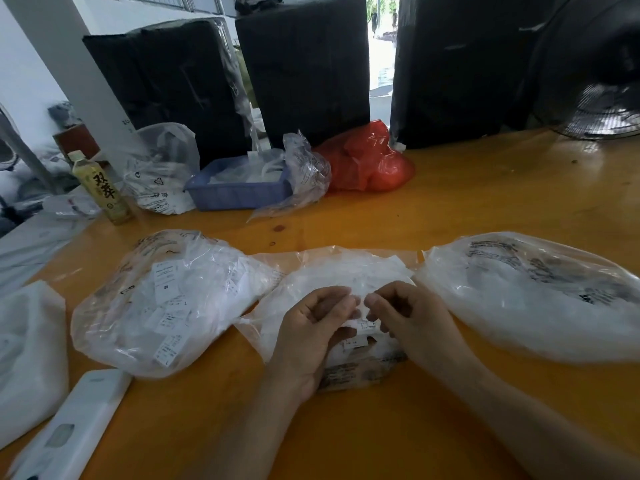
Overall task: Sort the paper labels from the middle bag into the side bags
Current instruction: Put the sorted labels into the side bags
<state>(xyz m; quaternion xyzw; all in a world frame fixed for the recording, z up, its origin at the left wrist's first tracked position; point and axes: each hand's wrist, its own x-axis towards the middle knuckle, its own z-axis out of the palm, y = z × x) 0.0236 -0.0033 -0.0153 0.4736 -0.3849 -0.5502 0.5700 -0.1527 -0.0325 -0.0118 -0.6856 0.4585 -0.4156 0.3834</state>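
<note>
Over the clear plastic middle bag (332,275), the left hand (311,327) and right hand (412,320) are curling their fingers, pinching small white paper labels (360,327).

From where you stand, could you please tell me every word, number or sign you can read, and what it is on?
"双萃": on the label of the drink bottle.
Recycling triangle: on the white printed bag behind the bottle.
Paper labels in the left bag: too small to read.
Print on the right bag and the middle bag: blurred, unreadable.
</note>
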